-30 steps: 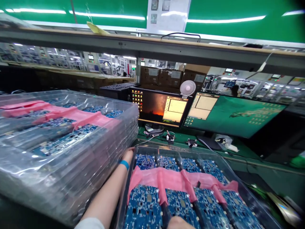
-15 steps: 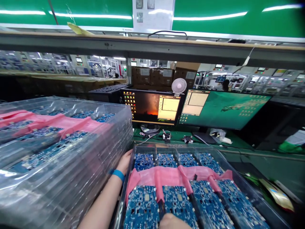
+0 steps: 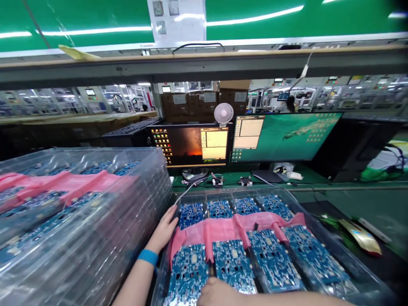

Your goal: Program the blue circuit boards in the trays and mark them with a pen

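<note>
A clear plastic tray (image 3: 321, 238) lies in front of me, filled with blue circuit boards (image 3: 272, 265) and pink film strips (image 3: 223, 229). My left hand (image 3: 164, 231), blue band on the wrist, rests against the tray's left rim with its fingers curled over the edge. My right hand (image 3: 216, 293) lies on the boards at the tray's near edge; only its back shows and the fingers are hidden. A tall stack of the same trays (image 3: 73, 212) stands right beside my left arm.
Two monitors (image 3: 194, 144) (image 3: 283, 136) stand behind the tray on the green bench, a small white fan (image 3: 223, 114) between them. Cables and connectors (image 3: 216, 179) lie below the screens. A gold and red mouse (image 3: 360, 241) sits at the right. A shelf (image 3: 204, 63) runs overhead.
The view has swung left and down. My left hand has slid back along the tray's left rim toward me. More of my right hand shows at the near edge.
</note>
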The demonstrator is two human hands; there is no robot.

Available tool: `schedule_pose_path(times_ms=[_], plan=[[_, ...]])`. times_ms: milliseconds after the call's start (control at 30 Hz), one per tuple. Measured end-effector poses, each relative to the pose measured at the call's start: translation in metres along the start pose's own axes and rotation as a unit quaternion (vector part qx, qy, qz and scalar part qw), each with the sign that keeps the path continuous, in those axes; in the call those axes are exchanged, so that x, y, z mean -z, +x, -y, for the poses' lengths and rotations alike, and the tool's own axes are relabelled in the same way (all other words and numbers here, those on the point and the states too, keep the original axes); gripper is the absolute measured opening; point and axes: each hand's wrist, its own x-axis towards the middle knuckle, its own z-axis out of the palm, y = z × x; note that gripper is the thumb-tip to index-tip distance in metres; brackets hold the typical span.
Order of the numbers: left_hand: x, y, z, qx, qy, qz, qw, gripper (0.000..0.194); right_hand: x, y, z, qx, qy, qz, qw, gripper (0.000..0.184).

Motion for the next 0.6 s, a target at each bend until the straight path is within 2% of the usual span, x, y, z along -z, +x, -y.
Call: schedule_pose_path(times_ms=[100, 200, 267, 333, 400, 500, 567, 600], plan=[[0.004, -0.009, -0.026, -0.05, 0.109, 0.059, 0.991, 0.04, 0.022, 0.002, 0.003, -0.036, -0.011, -0.006, 0.999, 0.019], [0.007, -0.02, -0.056, -0.095, 0.286, 0.126, 0.945, 0.041, 0.049, 0.0, 0.001, -0.051, -0.017, -0.038, 0.998, 0.014], [0.007, -0.03, -0.073, -0.117, 0.365, 0.138, 0.913, 0.043, 0.067, -0.003, -0.001, -0.06, -0.016, -0.039, 0.997, 0.022], [0.008, -0.041, -0.084, -0.14, 0.411, 0.131, 0.891, 0.044, 0.084, -0.007, -0.002, -0.065, -0.007, -0.015, 0.998, 0.032], [0.008, -0.05, -0.088, -0.154, 0.44, 0.131, 0.875, 0.044, 0.095, -0.008, -0.002, -0.057, 0.005, 0.039, 0.998, 0.034], [0.011, -0.053, -0.082, -0.172, 0.458, 0.146, 0.86, 0.042, 0.102, -0.008, -0.002, -0.048, 0.017, 0.099, 0.994, 0.022], [0.015, -0.049, -0.075, -0.189, 0.468, 0.155, 0.849, 0.041, 0.102, -0.011, -0.004, -0.055, 0.022, 0.098, 0.993, 0.021], [0.017, -0.046, -0.072, -0.197, 0.475, 0.157, 0.843, 0.042, 0.101, -0.015, -0.005, -0.059, 0.019, 0.077, 0.995, 0.022]])
